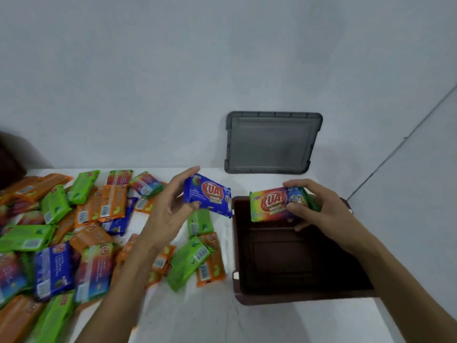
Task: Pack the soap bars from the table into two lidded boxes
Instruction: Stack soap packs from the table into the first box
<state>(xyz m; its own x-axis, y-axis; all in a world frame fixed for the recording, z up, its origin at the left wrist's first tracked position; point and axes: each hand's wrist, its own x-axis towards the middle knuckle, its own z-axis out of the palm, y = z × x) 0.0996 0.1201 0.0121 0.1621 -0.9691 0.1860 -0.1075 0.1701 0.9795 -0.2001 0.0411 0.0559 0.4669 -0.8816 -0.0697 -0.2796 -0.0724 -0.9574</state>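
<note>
My left hand [170, 206] holds a blue soap bar [210, 195] just left of the open dark brown box [304, 297]. My right hand [321, 209] grips a rainbow-coloured soap bar [268, 206] over the far edge of that box, with a green wrapper edge showing behind it. The box interior looks dark, and I see no bars inside. Several wrapped soap bars [74, 231] in green, orange, blue and rainbow colours lie scattered across the left of the white table [197, 318].
A grey box lid [272, 142] leans upright against the wall behind the brown box. A dark object [10, 167] sits at the far left edge by the wall. The table's right edge runs close beside the box.
</note>
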